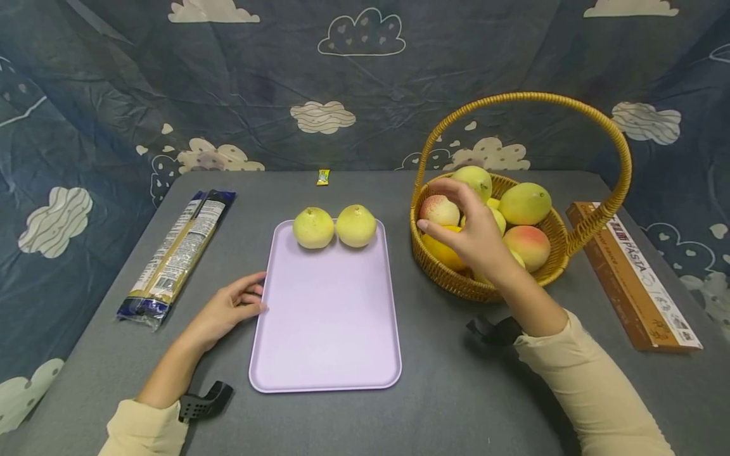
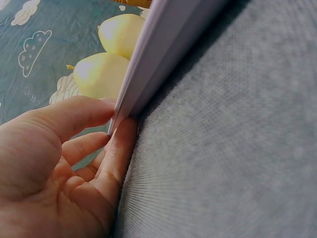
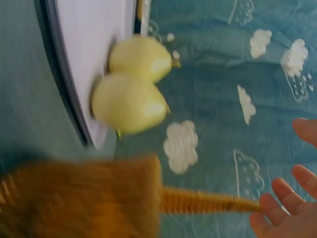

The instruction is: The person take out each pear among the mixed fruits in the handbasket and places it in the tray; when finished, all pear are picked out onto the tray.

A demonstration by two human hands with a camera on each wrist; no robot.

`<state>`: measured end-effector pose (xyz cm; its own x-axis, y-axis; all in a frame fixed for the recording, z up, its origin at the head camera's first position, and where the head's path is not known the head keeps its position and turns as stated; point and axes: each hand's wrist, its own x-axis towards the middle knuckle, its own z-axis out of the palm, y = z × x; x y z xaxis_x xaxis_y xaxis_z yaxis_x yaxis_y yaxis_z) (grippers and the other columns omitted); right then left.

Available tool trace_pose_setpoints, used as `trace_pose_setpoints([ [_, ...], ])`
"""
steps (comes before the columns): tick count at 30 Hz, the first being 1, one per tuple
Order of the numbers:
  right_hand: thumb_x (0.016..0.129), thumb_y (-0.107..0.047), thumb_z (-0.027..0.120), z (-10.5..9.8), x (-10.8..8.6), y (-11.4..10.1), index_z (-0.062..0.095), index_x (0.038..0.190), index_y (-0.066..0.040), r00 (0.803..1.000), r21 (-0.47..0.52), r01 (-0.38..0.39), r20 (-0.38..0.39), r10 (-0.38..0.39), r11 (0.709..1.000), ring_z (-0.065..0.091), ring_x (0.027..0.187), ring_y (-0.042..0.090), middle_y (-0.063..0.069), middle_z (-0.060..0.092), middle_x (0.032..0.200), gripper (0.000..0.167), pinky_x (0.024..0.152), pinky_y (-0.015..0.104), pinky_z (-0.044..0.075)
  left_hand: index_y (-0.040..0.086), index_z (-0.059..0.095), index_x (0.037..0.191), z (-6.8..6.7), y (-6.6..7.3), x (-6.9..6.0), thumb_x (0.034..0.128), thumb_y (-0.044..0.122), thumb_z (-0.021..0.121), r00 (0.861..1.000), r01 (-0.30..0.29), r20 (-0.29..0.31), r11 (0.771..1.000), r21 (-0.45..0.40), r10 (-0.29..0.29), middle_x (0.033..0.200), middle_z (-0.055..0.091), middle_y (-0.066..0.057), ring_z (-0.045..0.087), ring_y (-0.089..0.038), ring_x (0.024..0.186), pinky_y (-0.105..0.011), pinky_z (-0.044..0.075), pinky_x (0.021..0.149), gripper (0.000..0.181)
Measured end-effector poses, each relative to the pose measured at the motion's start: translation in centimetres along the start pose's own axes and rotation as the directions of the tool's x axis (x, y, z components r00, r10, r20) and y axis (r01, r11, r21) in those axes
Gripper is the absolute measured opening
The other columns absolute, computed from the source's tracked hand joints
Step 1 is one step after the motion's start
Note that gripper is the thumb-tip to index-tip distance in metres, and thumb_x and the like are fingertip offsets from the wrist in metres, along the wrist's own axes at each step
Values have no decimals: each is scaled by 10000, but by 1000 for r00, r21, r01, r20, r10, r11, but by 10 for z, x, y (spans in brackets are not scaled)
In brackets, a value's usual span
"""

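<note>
The left hand (image 1: 228, 310) pinches the edge of the lilac tray (image 1: 327, 316); the right hand (image 1: 481, 239), thumb and fingers wide apart, is above the fruit basket (image 1: 453, 280).

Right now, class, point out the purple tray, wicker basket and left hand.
Purple tray (image 1: 326, 320): head view, bare middle of its surface.
Wicker basket (image 1: 436, 268): head view, outer front wall.
Left hand (image 1: 228, 309): head view, middle of its back.
</note>
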<state>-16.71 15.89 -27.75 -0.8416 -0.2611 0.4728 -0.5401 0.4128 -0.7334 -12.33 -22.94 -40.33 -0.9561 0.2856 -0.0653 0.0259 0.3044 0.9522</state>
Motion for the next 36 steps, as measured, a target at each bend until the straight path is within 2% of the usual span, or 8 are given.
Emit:
trace_pose_setpoints([
  [3,767,52,655,-14,6,-11,435,1207,89,1000,-20,-2,-25,1,1000,391,1166,290,192,457,1207,493,1003,322,261,-62,338,1338,0,0,0,817,-1,607,1000,-3,-2,1000,1,3,1082,475,-217,545,-111,875,-173,423,759,589],
  [5,770,58,647,-22,11,-12,423,1212,102,999,-33,-13,-34,11,999,383,1178,275,199,449,1221,497,1002,299,258,-66,339,1336,0,-1,-1,817,-5,606,1000,-5,-3,1000,-2,5,1081,475,-220,545,-107,872,-174,424,759,587],
  [11,804,-9,639,-40,27,2,379,1265,70,996,-10,-81,-22,81,997,355,1209,259,188,402,1270,534,1021,344,225,-68,339,1335,0,-1,0,819,-4,605,1000,-5,1,1000,-3,5,1080,472,-219,544,-95,867,-176,425,758,584],
  [17,835,-103,625,-49,40,19,351,1310,4,989,29,-144,-27,145,989,315,1244,234,167,369,1317,558,1041,350,180,-78,337,1331,-1,-1,0,818,-16,598,1000,-10,-1,1000,-6,10,1074,469,-224,544,-97,863,-174,428,749,579],
  [24,842,-187,631,-57,45,56,321,1346,-52,961,39,-275,1,275,961,251,1281,230,124,323,1365,607,1046,379,149,-80,336,1331,0,-1,0,818,-17,597,1000,-9,1,1000,-5,9,1071,473,-225,543,-91,859,-176,427,752,579],
  [30,843,-268,627,-61,45,88,316,1380,-156,934,47,-357,44,355,933,184,1312,235,43,270,1414,631,1044,418,149,-82,341,1327,0,-1,1,815,-21,598,1000,-14,-5,1000,-6,14,1068,475,-224,543,-96,858,-175,424,753,576],
  [36,839,-281,628,-60,44,99,321,1383,-213,905,62,-421,96,415,905,227,1290,225,12,246,1429,629,984,422,264,-89,343,1322,0,-1,0,814,-18,599,1000,-22,-5,1000,0,22,1061,478,-221,545,-91,852,-173,423,750,573],
])
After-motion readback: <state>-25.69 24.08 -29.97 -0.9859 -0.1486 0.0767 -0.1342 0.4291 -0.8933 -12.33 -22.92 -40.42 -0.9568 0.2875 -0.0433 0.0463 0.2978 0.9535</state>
